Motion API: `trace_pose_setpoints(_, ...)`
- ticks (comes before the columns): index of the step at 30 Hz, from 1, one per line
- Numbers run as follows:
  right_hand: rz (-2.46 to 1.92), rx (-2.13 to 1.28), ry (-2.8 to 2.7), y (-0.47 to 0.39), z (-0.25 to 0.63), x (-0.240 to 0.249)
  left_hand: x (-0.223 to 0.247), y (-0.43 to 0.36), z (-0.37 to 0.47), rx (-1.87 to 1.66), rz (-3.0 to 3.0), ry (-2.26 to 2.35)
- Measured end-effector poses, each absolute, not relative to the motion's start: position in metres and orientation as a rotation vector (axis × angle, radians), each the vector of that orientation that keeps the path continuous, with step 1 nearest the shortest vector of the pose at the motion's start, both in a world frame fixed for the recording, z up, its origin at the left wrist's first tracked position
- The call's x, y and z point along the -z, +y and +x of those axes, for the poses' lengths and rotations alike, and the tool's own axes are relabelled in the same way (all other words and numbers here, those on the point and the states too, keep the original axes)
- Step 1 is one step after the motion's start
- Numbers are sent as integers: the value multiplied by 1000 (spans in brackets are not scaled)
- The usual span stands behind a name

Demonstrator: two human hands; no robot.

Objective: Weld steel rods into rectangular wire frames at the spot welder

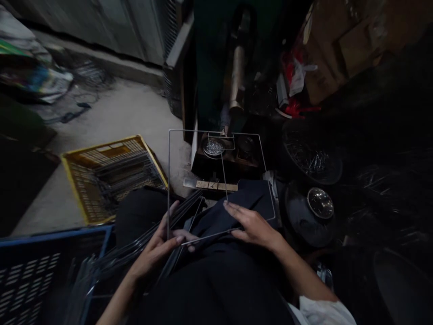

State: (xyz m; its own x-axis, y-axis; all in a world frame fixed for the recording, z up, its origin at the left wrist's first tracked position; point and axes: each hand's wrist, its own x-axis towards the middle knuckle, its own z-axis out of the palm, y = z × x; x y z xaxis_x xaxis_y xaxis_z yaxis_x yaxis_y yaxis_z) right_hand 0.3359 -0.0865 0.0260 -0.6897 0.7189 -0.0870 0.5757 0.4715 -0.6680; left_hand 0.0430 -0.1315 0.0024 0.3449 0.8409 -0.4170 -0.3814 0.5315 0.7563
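Head view: the wire frame (168, 180) was located in front of the machine (238, 76), its far edge overlapping the machine's bed in view. The left hand (169, 241) supported the near-left corner, fingers spread, thumb against the wire; a firm pinch could not be confirmed. The right hand (253, 225) was partly open, fingers together, thumb apart, fingertips at a wire segment. A dish (214, 154) of small metal parts was on the machine's bed. Left of the machine was the yellow crate (75, 189), containing wire pieces; right of it was the basin (333, 176), containing metal pieces.
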Motion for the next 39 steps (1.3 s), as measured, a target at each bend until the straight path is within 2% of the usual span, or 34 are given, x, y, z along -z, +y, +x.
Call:
trace_pose_setpoints(9,-1128,-1029,-2453,-85,344,-13,9,-131,45,-859,637,887)
trace_pose_setpoints(39,-1207,-1016,-2422,-51,350,-24,14,-93,58,-934,619,773)
